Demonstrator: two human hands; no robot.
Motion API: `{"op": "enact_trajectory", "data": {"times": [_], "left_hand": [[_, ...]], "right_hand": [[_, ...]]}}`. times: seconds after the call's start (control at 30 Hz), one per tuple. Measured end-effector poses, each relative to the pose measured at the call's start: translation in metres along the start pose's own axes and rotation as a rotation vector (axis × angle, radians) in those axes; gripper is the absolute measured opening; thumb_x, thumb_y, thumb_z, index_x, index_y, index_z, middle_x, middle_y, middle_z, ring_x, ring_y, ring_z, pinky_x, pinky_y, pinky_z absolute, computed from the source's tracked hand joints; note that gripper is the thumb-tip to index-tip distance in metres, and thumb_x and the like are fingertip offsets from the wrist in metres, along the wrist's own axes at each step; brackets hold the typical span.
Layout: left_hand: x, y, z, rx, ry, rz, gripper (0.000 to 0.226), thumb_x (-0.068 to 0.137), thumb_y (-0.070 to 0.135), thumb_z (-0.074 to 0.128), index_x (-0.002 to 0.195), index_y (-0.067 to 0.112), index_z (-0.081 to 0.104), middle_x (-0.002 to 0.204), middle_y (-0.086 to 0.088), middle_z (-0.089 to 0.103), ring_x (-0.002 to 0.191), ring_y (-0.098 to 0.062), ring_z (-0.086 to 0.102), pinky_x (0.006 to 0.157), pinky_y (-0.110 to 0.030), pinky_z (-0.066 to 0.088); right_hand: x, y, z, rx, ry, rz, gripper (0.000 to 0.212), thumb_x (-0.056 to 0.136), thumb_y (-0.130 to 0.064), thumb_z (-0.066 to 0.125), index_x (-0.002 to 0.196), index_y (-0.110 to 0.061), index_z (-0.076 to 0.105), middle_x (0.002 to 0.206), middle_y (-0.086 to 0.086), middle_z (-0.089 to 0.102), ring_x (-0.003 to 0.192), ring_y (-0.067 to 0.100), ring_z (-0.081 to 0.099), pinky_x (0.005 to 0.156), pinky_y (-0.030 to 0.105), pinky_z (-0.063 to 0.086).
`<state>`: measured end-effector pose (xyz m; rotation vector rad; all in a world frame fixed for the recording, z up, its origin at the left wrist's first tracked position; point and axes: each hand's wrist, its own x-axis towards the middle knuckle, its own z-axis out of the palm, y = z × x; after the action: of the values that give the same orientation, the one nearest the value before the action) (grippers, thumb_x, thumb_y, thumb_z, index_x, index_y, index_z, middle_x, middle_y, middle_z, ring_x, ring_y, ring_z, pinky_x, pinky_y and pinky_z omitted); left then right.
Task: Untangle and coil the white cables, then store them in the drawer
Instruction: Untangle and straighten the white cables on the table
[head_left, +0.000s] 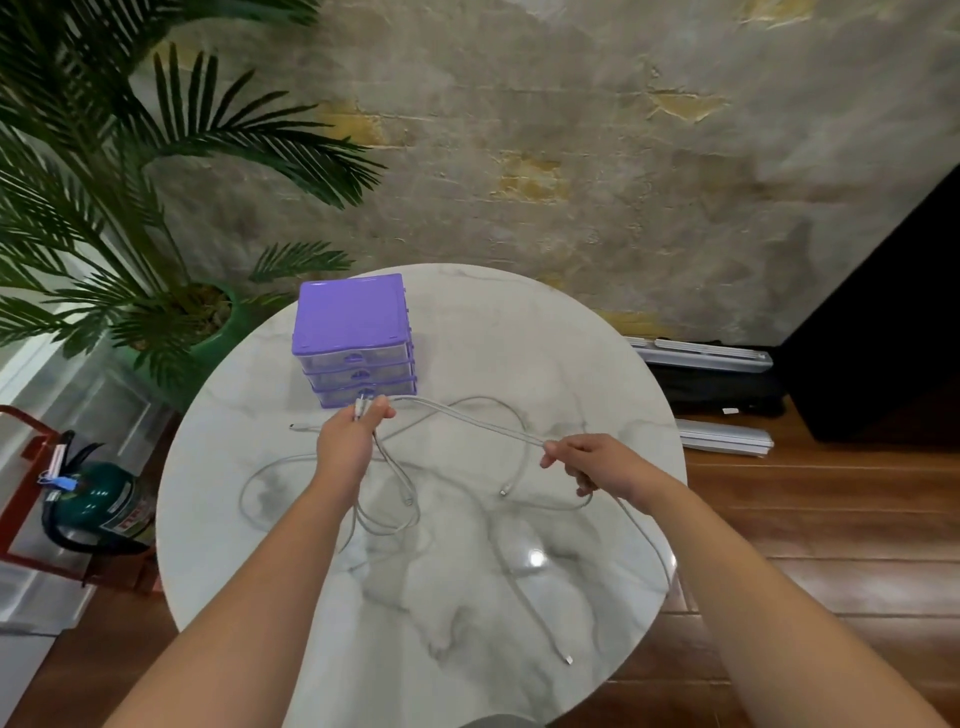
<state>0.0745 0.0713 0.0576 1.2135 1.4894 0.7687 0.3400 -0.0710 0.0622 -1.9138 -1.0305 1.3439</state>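
White cables (467, 418) stretched between both hands' fingers (553, 447)

Drawers' (358, 370) contents indiscernible; cable (467, 415) ends inside both hands (345, 441)

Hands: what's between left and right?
In the head view, a taut stretch of white cable runs from the left hand to the right hand, above the marble table.

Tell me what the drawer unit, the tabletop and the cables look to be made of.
Drawer unit: plastic, judging by its even purple moulded frame and see-through drawer fronts.
Tabletop: marble or a marble-look surface, white with grey veins; polished, since it mirrors a light.
Cables: white, smooth, probably rubbery plastic jacket; they bend in loose loops, with small connectors at the ends.
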Motion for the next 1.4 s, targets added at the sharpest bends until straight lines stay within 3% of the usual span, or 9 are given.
{"op": "enact_trajectory", "data": {"times": [0.07, 0.13, 0.27, 0.33, 0.53, 0.83, 1.1, 1.23, 1.4], "left_hand": [[0.000, 0.002, 0.000, -0.017, 0.016, -0.012, 0.025, 0.091, 0.041, 0.061, 0.079, 0.021, 0.069, 0.114, -0.041, 0.052, 0.113, -0.054, 0.046, 0.097, -0.061, 0.040], [0.002, 0.002, 0.003, -0.036, 0.026, -0.005, 0.024, 0.091, 0.042, 0.061, 0.077, 0.023, 0.069, 0.124, -0.039, 0.048, 0.117, -0.055, 0.044, 0.098, -0.063, 0.038], [0.006, -0.006, 0.008, -0.078, 0.054, -0.016, 0.028, 0.090, 0.042, 0.062, 0.069, 0.027, 0.072, 0.089, -0.038, 0.055, 0.090, -0.057, 0.040, 0.075, -0.053, 0.048], [0.005, -0.009, 0.009, -0.109, 0.041, -0.041, 0.029, 0.090, 0.043, 0.062, 0.066, 0.030, 0.072, 0.060, -0.005, 0.046, 0.068, -0.033, 0.036, 0.063, -0.041, 0.043], [0.009, -0.020, 0.014, -0.124, 0.054, -0.059, 0.024, 0.091, 0.040, 0.061, 0.074, 0.025, 0.067, 0.060, 0.005, 0.040, 0.055, -0.010, 0.032, 0.076, -0.035, 0.027], [0.014, -0.028, 0.017, -0.019, 0.065, -0.062, 0.023, 0.090, 0.042, 0.061, 0.075, 0.026, 0.069, 0.061, 0.001, 0.040, 0.054, -0.014, 0.033, 0.052, -0.031, 0.028], [-0.003, -0.031, 0.029, 0.076, -0.095, -0.054, 0.020, 0.092, 0.036, 0.060, 0.083, 0.021, 0.071, 0.056, 0.000, 0.035, 0.050, -0.017, 0.029, 0.047, -0.028, 0.023], [-0.004, -0.033, 0.029, 0.037, -0.074, -0.070, 0.021, 0.092, 0.036, 0.060, 0.086, 0.020, 0.071, 0.056, -0.001, 0.031, 0.049, -0.016, 0.026, 0.045, -0.026, 0.021], [-0.007, -0.034, 0.021, 0.050, -0.069, -0.059, 0.021, 0.093, 0.034, 0.059, 0.085, 0.019, 0.071, 0.056, 0.001, 0.036, 0.051, -0.016, 0.029, 0.048, -0.029, 0.023]], "right_hand": [[-0.002, 0.005, -0.005, -0.022, 0.050, 0.047, 0.043, 0.090, -0.051, 0.058, 0.082, -0.012, 0.071, 0.068, -0.001, 0.040, 0.060, 0.014, 0.040, 0.063, 0.027, 0.044], [-0.003, 0.010, -0.010, -0.035, 0.055, 0.065, 0.041, 0.093, -0.051, 0.054, 0.086, -0.014, 0.071, 0.071, -0.002, 0.040, 0.063, 0.014, 0.037, 0.061, 0.025, 0.041], [-0.004, 0.017, -0.022, -0.057, 0.016, 0.056, 0.028, 0.099, -0.036, 0.049, 0.101, -0.020, 0.073, 0.078, -0.003, 0.044, 0.065, 0.013, 0.036, 0.060, 0.021, 0.034], [-0.006, 0.020, -0.027, -0.099, 0.023, 0.059, 0.028, 0.098, -0.038, 0.051, 0.096, -0.019, 0.072, 0.073, -0.001, 0.044, 0.059, 0.014, 0.039, 0.058, 0.023, 0.040], [-0.014, 0.031, -0.044, -0.043, 0.029, 0.139, 0.042, 0.088, -0.057, 0.057, 0.089, -0.019, 0.075, 0.068, -0.002, 0.038, 0.055, 0.012, 0.031, 0.048, 0.021, 0.029], [-0.019, 0.051, -0.085, -0.135, -0.165, 0.189, 0.035, 0.090, -0.050, 0.058, 0.116, -0.030, 0.070, 0.082, -0.005, 0.050, 0.066, 0.012, 0.033, 0.060, 0.023, 0.032], [-0.005, 0.042, -0.104, -0.526, -0.078, 0.243, 0.029, 0.098, -0.039, 0.049, 0.112, -0.028, 0.072, 0.084, 0.001, 0.054, 0.081, 0.017, 0.050, 0.075, 0.026, 0.039], [0.011, 0.059, -0.092, -0.592, 0.156, 0.181, 0.031, 0.101, -0.035, 0.041, 0.099, -0.031, 0.071, 0.117, -0.004, 0.062, 0.115, 0.023, 0.053, 0.101, 0.039, 0.039], [0.022, 0.081, -0.073, -0.601, 0.212, 0.121, 0.032, 0.102, -0.032, 0.040, 0.105, -0.026, 0.071, 0.107, 0.001, 0.060, 0.099, 0.022, 0.054, 0.080, 0.033, 0.037]]}}
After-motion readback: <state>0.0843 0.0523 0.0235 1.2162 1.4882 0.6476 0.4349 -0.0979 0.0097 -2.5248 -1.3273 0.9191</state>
